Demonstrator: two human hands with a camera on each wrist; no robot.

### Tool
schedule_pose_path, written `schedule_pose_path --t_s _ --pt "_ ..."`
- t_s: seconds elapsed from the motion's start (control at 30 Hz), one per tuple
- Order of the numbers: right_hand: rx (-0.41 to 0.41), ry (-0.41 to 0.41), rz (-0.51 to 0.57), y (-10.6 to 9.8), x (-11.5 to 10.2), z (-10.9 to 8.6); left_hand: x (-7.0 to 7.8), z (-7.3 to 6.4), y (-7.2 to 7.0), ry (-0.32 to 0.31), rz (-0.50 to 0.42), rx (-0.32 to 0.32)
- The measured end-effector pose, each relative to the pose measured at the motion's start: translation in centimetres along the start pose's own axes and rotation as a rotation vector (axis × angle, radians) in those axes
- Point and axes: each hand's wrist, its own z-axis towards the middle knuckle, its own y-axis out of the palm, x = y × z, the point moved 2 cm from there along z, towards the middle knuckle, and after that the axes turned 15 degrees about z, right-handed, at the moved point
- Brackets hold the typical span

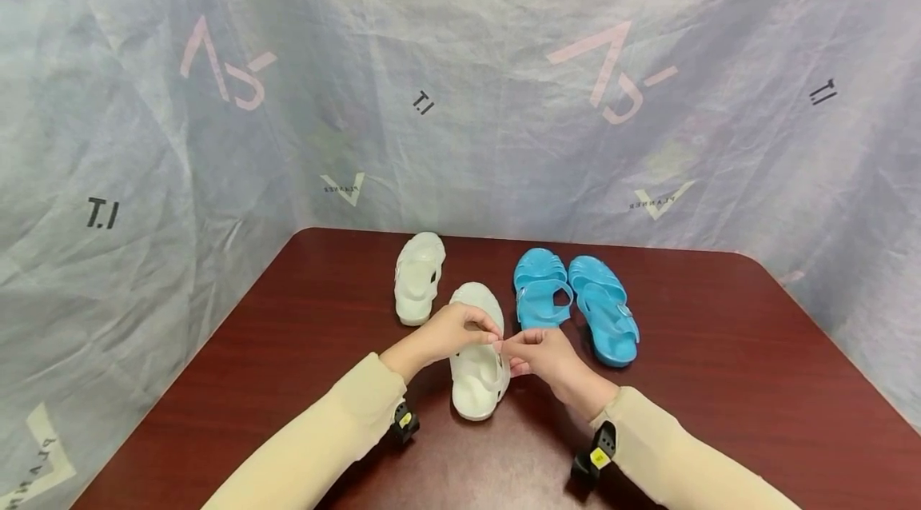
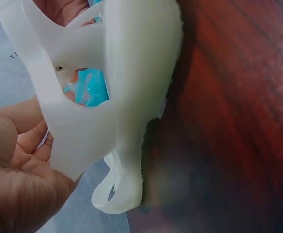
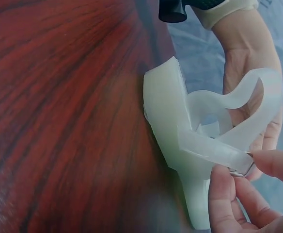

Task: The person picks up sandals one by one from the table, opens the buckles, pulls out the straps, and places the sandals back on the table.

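Note:
A white sandal [image 1: 475, 398] lies toe-away on the table, with both hands at the strap on its right side. My left hand [image 1: 458, 332] reaches across from the left, thumb and fingertips pinching at the strap. In the right wrist view my right hand [image 3: 262, 199] grips the side strap [image 3: 212, 148] by its end, between thumb and fingers, where a small metal buckle [image 3: 242, 171] shows. The left wrist view gives the upper strap [image 2: 78, 131] close up, with a small metal-ringed hole; the left fingers pass behind it and are partly hidden.
Another white sandal [image 1: 415, 278] lies farther back on the left. Two blue sandals, a left one [image 1: 540, 298] and a right one [image 1: 606, 314], lie just beyond my right hand. The dark red table [image 1: 719, 350] ends at a hanging grey cloth [image 1: 489, 150].

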Motion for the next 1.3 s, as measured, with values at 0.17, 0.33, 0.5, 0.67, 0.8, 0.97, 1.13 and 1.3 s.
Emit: schedule_pose_path --t_s 0.17,0.33,0.5,0.67,0.8,0.97,1.13,1.3 --pt "0.035 -0.014 0.003 -0.04 0.26 -0.04 -0.02 -0.13 0.14 -0.012 0.000 0.017" --pt "0.062 -0.048 -0.017 -0.07 0.47 -0.17 0.05 -0.17 0.17 -0.012 -0.010 0.020" --pt "0.058 -0.064 -0.028 0.01 0.51 -0.20 0.25 -0.15 0.28 -0.010 -0.012 0.023" --pt "0.068 -0.070 -0.035 0.02 0.68 -0.27 0.32 -0.19 0.42 -0.012 0.019 0.041" --pt "0.085 -0.059 -0.023 0.03 0.78 -0.31 0.23 -0.13 0.38 -0.011 0.062 0.060" --pt "0.103 -0.057 -0.018 0.02 0.75 -0.44 -0.05 -0.06 0.05 -0.030 0.080 0.073" --pt "0.110 -0.057 -0.007 0.11 0.63 -0.60 -0.19 -0.01 -0.23 -0.027 0.068 0.078" --pt "0.111 -0.063 0.008 0.12 0.48 -0.67 -0.11 0.05 -0.45 -0.017 0.081 0.086"
